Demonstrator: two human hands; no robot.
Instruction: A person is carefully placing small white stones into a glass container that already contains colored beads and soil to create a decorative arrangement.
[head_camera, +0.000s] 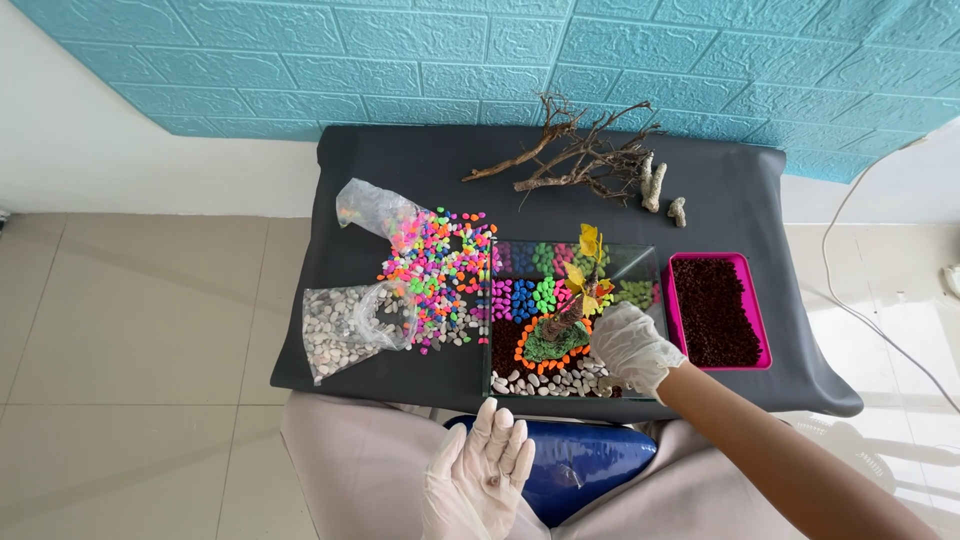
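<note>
In glass tank (640, 262): coloured pebbles (527, 297); right hand (630, 345) fingers curled there, grip unclear; left hand (480, 480) released.

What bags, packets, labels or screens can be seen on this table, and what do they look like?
Clear plastic bag: left front of the black table, crumpled, holding white and grey pebbles.
Second clear plastic bag: behind the first, open, with neon pebbles spilled beside it.
No labels, signs or screens are visible.

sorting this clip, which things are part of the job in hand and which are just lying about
In hand: right hand in the glass tank by the small plant; coloured pebbles; white pebbles; left hand.

Lying about: dry branches, pink tray, pale rocks.
</note>
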